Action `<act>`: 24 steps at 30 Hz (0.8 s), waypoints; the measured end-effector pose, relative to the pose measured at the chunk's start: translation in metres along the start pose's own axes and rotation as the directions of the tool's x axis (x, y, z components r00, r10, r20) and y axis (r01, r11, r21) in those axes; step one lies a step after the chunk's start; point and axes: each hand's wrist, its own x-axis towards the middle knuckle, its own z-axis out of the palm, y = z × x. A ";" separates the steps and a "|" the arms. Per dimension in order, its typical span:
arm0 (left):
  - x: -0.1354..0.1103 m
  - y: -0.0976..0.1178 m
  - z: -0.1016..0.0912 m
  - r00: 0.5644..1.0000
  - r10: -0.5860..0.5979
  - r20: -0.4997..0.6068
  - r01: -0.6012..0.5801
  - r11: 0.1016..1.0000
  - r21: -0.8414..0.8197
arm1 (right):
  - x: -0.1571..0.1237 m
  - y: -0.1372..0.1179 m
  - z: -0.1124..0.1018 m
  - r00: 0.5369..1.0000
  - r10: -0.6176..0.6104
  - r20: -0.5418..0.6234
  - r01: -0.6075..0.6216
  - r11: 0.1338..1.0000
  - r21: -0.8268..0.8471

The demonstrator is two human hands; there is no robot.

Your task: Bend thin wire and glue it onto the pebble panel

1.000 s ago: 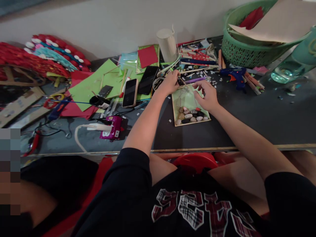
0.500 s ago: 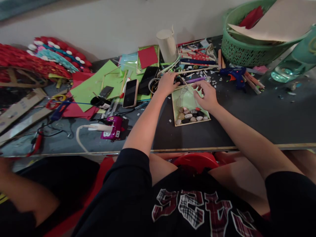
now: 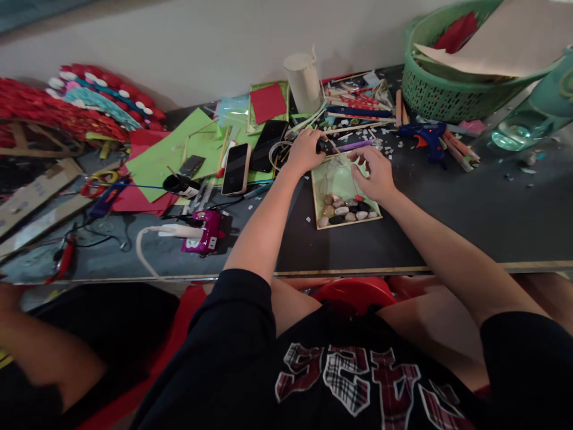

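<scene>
Green tray (image 3: 336,178): right hand (image 3: 376,174) curled at edge, grasp unclear.
Left hand (image 3: 305,150): closed round black tool (image 3: 323,145).
Pebbles (image 3: 347,210): best left undisturbed.

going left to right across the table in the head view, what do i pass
magenta tool → phone in the pale case → left hand → right hand → blue glue gun → green glass bottle

The person wears a black short-sleeved shirt with red-and-white plaid lettering; forearms bare.
</scene>
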 end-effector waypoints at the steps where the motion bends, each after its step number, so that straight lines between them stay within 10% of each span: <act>1: 0.001 0.000 -0.002 1.000 -0.003 0.010 0.003 1.000 -0.016 | 0.000 0.000 0.000 1.000 -0.001 0.003 0.001 1.000 0.002; 7: 0.005 -0.003 -0.015 0.989 -0.112 -0.101 0.115 0.993 0.024 | 0.000 0.001 0.000 1.000 -0.015 -0.010 0.016 1.000 0.011; 18: 0.000 -0.005 -0.029 0.999 -0.036 0.035 0.033 0.996 0.078 | 0.000 0.001 0.000 1.000 -0.013 -0.009 0.013 1.000 -0.011; 24: -0.002 -0.011 -0.030 0.985 0.000 -0.170 0.006 0.999 0.038 | 0.001 0.000 -0.001 1.000 -0.017 -0.006 0.017 1.000 -0.009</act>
